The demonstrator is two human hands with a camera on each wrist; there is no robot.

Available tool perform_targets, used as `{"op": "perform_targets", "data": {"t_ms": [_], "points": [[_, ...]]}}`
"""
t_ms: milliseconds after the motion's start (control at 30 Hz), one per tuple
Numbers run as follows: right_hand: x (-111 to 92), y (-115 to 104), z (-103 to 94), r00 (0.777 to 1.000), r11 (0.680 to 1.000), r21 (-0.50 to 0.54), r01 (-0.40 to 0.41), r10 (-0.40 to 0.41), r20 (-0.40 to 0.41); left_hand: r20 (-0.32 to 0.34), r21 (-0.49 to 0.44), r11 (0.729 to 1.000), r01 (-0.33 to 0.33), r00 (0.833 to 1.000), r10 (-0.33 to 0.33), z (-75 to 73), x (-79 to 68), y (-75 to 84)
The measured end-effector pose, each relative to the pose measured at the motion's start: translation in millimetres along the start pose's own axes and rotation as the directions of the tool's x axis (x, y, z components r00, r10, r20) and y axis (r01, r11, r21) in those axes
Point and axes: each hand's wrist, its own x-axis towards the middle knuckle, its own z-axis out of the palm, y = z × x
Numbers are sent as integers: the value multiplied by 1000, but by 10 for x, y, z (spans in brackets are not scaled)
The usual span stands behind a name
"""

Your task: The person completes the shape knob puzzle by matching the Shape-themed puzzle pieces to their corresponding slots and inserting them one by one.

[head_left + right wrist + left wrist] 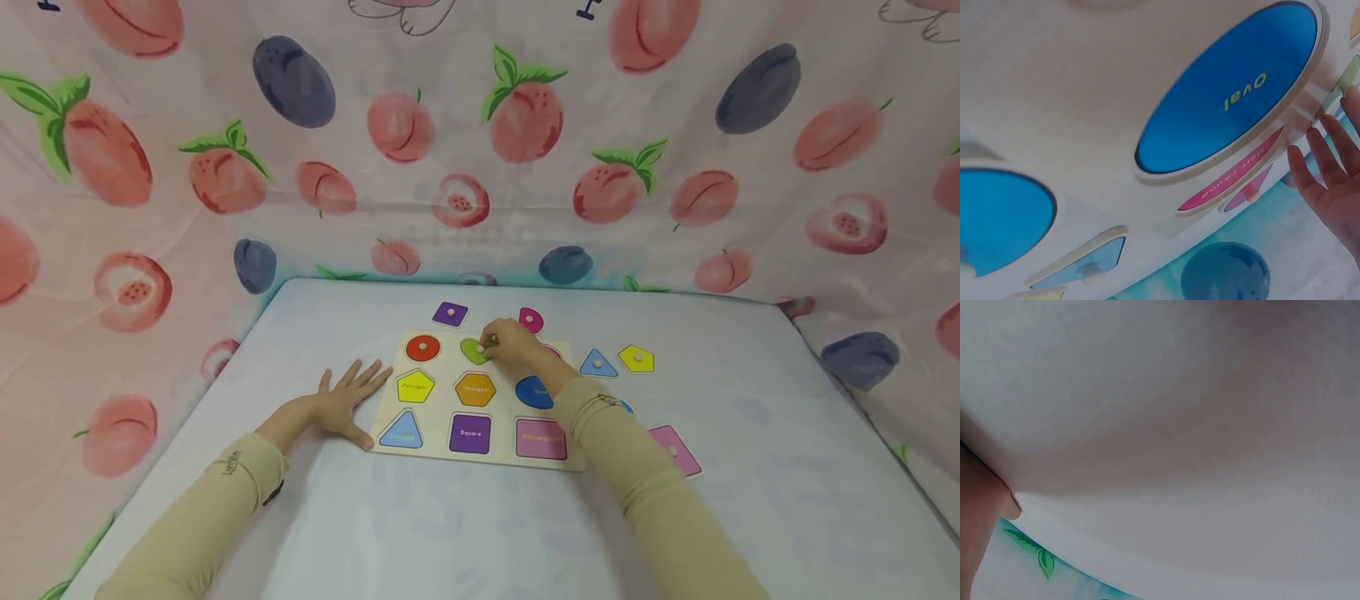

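Observation:
My right hand point(513, 340) pinches the small knob of a green puzzle piece point(472, 353) at the top middle recess of a wooden shape board point(435, 417). In the right wrist view, the fingers of that hand point(1341, 181) reach toward the green piece point(1349, 76) at the right edge. My left hand point(345, 404) lies with fingers spread at the board's left edge, its thumb at the lower left corner. A red circle piece point(416, 353) with a knob sits in the top left recess. The right forearm partly hides the board's right side.
Loose knobbed pieces lie around the board: a purple square point(443, 317) and a pink half round point(535, 326) behind, a blue triangle point(597, 372), yellow pentagon point(637, 367) and pink rectangle point(682, 462) to the right. A blue oval point(1004, 212) lies partly under the right sleeve's line.

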Motion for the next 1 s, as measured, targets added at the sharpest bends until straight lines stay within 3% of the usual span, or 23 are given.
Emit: {"op": "perform_targets", "data": {"t_ms": [300, 533, 800, 1000], "points": [[-12, 104, -70, 995, 1000, -9, -11, 10, -97, -14, -3, 1000, 1, 1000, -1, 26, -11, -32], [-77, 259, -122, 977, 999, -33, -6, -1, -215, -19, -6, 1000, -8, 1000, 8, 30, -15, -26], [-118, 396, -209, 939, 986, 43, -162, 168, -300, -24, -12, 1000, 8, 1000, -8, 26, -13, -32], [-144, 505, -288, 901, 976, 67, -209, 219, -376, -21, -8, 1000, -1, 1000, 1, 26, -9, -26]]}}
